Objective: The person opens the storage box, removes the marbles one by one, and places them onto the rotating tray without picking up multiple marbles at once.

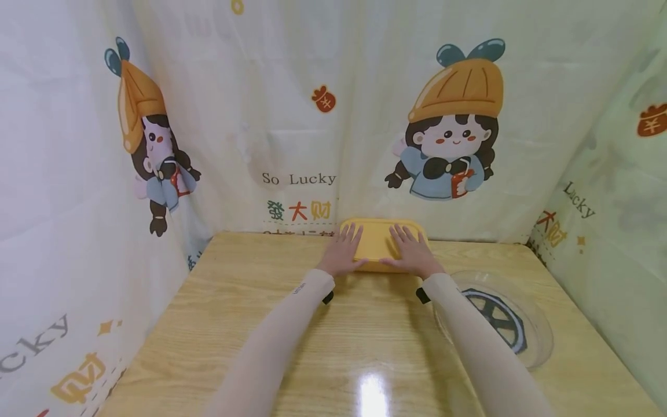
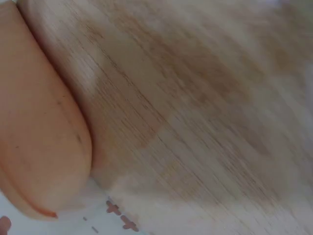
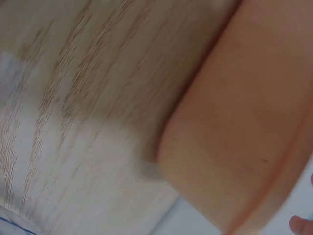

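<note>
A yellow lidded box point(image 1: 375, 243) stands at the table's far edge, against the curtain. My left hand point(image 1: 343, 252) lies flat on the left part of its lid, fingers extended and thumb pointing inward. On the right part of the lid rests my right hand point(image 1: 413, 255), likewise with straight, slightly spread fingers. The left wrist view shows the box's rounded side point(image 2: 44, 122), with a fingertip at the lower left. In the right wrist view the box's other end point(image 3: 239, 127) appears, and fingertips point(image 3: 301, 226) peek in at the lower right. The box's contents are hidden.
A clear round container point(image 1: 546, 341) sits at the right of the wooden table point(image 1: 234, 307), partly behind my right forearm. Within its outline shows a dark wheel-shaped thing point(image 1: 492, 313). Printed curtains point(image 1: 292, 127) enclose the table at the back and both sides.
</note>
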The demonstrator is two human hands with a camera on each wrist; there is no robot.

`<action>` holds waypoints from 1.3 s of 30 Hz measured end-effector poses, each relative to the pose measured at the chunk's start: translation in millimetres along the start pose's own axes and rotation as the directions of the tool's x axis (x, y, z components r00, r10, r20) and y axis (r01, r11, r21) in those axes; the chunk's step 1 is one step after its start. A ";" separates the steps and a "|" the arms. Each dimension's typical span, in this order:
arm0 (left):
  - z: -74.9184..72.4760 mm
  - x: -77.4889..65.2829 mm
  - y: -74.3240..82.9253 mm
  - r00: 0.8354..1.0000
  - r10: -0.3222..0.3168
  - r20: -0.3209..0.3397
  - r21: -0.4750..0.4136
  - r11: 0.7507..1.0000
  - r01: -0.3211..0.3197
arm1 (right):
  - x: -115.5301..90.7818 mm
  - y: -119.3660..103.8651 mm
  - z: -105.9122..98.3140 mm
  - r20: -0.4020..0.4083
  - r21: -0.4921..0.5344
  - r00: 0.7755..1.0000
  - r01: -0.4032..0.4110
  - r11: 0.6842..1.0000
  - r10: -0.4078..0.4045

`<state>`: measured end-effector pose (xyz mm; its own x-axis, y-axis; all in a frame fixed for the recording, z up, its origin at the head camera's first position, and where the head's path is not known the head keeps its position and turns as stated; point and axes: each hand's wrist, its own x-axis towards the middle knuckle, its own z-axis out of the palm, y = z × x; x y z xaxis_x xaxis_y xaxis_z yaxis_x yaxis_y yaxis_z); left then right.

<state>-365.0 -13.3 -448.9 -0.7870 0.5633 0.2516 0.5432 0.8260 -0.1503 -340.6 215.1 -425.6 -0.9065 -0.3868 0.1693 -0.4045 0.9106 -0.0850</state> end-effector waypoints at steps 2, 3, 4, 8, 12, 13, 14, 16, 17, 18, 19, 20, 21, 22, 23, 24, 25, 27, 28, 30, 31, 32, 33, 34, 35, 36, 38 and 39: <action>4.4 4.2 3.0 1.000 0.008 0.026 -0.009 1.000 -0.007 | 2.0 3.8 5.6 0.021 -0.007 1.000 -0.003 1.000 0.003; 6.8 6.0 4.2 0.999 0.008 0.038 -0.007 1.000 -0.008 | 2.9 5.6 8.4 0.031 -0.013 1.000 -0.006 1.000 0.007; 9.0 7.3 5.3 0.999 0.004 0.052 -0.014 1.000 -0.004 | 3.6 6.8 10.6 0.041 -0.014 0.999 -0.010 1.000 0.011; 15.0 8.1 7.7 0.994 -0.021 0.104 -0.063 0.998 0.027 | 4.6 8.7 16.3 0.086 0.012 0.996 -0.035 0.999 0.034; 16.5 4.9 9.1 0.992 -0.034 0.123 -0.117 0.992 0.048 | 2.1 8.3 18.8 0.126 0.023 0.990 -0.064 0.998 0.061; 16.7 4.0 9.7 0.992 -0.034 0.125 -0.117 0.992 0.049 | 1.4 8.5 19.9 0.130 0.017 0.989 -0.071 0.997 0.068; 17.2 3.4 10.1 0.992 -0.033 0.122 -0.114 0.992 0.047 | 0.7 8.4 21.1 0.132 0.010 0.989 -0.076 0.997 0.074; 17.1 2.2 11.0 0.992 -0.030 0.125 -0.119 0.992 0.045 | -0.6 8.1 23.6 0.122 -0.001 0.989 -0.078 0.997 0.078; 17.6 1.8 11.1 0.991 -0.031 0.130 -0.121 0.992 0.047 | -1.0 7.7 24.7 0.119 -0.001 0.990 -0.080 0.997 0.080; 18.0 1.1 11.0 0.990 -0.032 0.135 -0.126 0.991 0.049 | -1.1 7.2 26.1 0.115 -0.004 0.990 -0.081 0.997 0.081; 18.3 0.4 10.7 0.990 -0.031 0.140 -0.130 0.990 0.049 | -1.4 6.0 26.6 0.113 -0.004 0.990 -0.083 0.997 0.083; 18.9 -0.1 10.1 0.989 -0.030 0.143 -0.136 0.989 0.050 | -1.8 4.8 27.2 0.112 -0.002 0.990 -0.083 0.997 0.083; 19.3 -0.6 9.4 0.989 -0.030 0.147 -0.142 0.989 0.051 | -2.0 3.7 27.6 0.110 0.001 0.990 -0.083 0.997 0.083; 20.3 -1.0 8.7 0.989 -0.029 0.147 -0.144 0.988 0.050 | -2.3 2.6 28.1 0.111 0.000 0.990 -0.084 0.996 0.084; 20.9 -1.6 8.0 0.989 -0.027 0.145 -0.148 0.988 0.049 | -2.6 1.2 28.2 0.111 -0.004 0.990 -0.086 0.996 0.086; 21.0 -2.3 7.5 0.990 -0.025 0.141 -0.154 0.987 0.047 | -3.1 0.0 28.3 0.109 -0.005 0.990 -0.086 0.996 0.086; 20.7 -3.2 7.0 0.990 -0.021 0.138 -0.155 0.987 0.043 | -3.7 -1.4 28.2 0.107 -0.005 0.990 -0.086 0.996 0.086; 20.0 -5.4 6.1 0.991 -0.011 0.132 -0.152 0.988 0.031 | -4.9 -4.2 27.5 0.103 -0.003 0.991 -0.089 0.996 0.088; 19.1 -6.9 5.9 0.992 -0.006 0.125 -0.153 0.988 0.026 | -5.4 -5.4 27.2 0.098 -0.004 0.991 -0.087 0.996 0.087; 17.5 -10.1 5.2 0.993 -0.001 0.115 -0.154 0.988 0.019 | -6.0 -7.9 27.1 0.088 0.000 0.993 -0.082 0.997 0.081; 16.6 -12.0 4.9 0.994 -0.001 0.109 -0.158 0.987 0.018 | -6.4 -9.3 27.0 0.087 0.000 0.993 -0.080 0.997 0.079; 15.4 -14.3 4.6 0.994 -0.001 0.106 -0.166 0.986 0.019 | -6.8 -10.7 26.9 0.087 0.005 0.993 -0.077 0.997 0.076; 14.1 -16.8 4.4 0.994 -0.002 0.106 -0.179 0.984 0.021 | -7.2 -12.1 27.0 0.086 0.004 0.994 -0.074 0.997 0.073; 12.1 -19.7 4.3 0.994 -0.004 0.106 -0.198 0.980 0.025 | -7.7 -13.6 27.2 0.085 0.009 0.994 -0.070 0.997 0.069; 11.4 -22.3 3.8 0.995 -0.003 0.102 -0.217 0.976 0.026 | -8.3 -15.2 27.5 0.088 0.009 0.994 -0.069 0.998 0.068; 9.7 -25.5 3.7 0.994 -0.003 0.105 -0.228 0.973 0.027 | -9.2 -17.0 27.6 0.087 0.014 0.994 -0.068 0.998 0.066; 7.3 -31.1 3.3 0.995 0.001 0.099 -0.253 0.967 0.025 | -11.7 -20.7 27.6 0.085 0.024 0.995 -0.061 0.998 0.059; 6.5 -34.0 3.2 0.996 0.003 0.093 -0.257 0.966 0.021 | -12.9 -22.5 28.0 0.081 0.025 0.995 -0.059 0.998 0.057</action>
<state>-338.4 -29.6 -464.1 -0.8092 0.5650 0.1614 0.5834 0.8052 0.1061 -323.2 195.5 -453.4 -0.9348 -0.3452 0.0838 -0.3533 0.9279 -0.1192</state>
